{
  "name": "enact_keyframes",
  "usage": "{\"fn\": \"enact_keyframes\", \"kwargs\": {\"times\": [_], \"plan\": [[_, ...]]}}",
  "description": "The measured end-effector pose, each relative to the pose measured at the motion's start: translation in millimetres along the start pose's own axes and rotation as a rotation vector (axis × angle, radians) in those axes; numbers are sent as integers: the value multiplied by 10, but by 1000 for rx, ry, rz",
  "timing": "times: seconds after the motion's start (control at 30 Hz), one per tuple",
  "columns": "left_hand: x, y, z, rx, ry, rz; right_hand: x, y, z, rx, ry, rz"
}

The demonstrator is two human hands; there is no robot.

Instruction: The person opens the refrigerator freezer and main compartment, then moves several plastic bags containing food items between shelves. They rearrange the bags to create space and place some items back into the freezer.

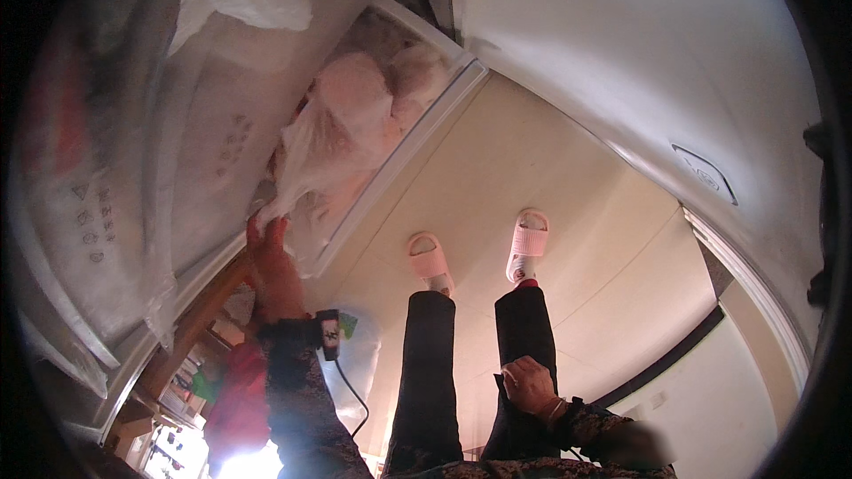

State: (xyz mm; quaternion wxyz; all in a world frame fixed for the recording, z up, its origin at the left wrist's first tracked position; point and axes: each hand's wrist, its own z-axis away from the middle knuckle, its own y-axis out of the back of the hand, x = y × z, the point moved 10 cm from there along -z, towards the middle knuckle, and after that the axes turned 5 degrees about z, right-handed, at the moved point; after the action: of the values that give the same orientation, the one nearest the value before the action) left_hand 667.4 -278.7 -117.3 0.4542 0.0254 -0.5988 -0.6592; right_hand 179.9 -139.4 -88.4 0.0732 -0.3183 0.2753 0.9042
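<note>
Left grip (269, 244) is pinching the bottom tip of 1 filmy plastic bag (351, 102), which sits just above it in the drawer (406, 160), upper left. Right grip (531, 388)'s on dark trousers (430, 372), lower right; can't tell if closed.

To your left: bag (355, 98) in the drawer (448, 105), left hand (271, 257) at the bag's near end. Right: door (621, 71). Between: slippers (530, 244) on floor (603, 239).

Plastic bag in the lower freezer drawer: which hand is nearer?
Left. The left hand is at the loose end of the plastic bag; the right hand is farther, on the right trouser leg.
</note>
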Motion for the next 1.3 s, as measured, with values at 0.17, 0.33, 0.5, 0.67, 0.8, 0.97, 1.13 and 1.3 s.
{"fn": "enact_keyframes", "kwargs": {"times": [0.17, 0.33, 0.5, 0.67, 0.8, 0.97, 1.13, 1.3], "plan": [[711, -696, -322, -118, 51, 528, -15, -6, 17, -13, 2, -6], [1597, -1390, -522, -125, -277, 511, 5, -57, 37, -48, -1, 27], [1868, -1441, -593, -16, -617, 207, -20, -105, 62, -49, 38, 57], [1909, -1468, -937, 101, -715, 31, 8, -152, 71, -65, 18, 51], [1948, -1718, -945, -71, -712, -350, -9, -188, 75, -85, 38, 105], [1895, -1107, 305, -65, -687, -18, -20, -173, 62, -64, 37, 84], [1132, -1539, 974, -416, 586, 1327, -49, -146, 27, -67, 40, 77], [1030, -1829, 447, -85, 597, 2256, -173, -28, -115, -71, 101, 198]]}}
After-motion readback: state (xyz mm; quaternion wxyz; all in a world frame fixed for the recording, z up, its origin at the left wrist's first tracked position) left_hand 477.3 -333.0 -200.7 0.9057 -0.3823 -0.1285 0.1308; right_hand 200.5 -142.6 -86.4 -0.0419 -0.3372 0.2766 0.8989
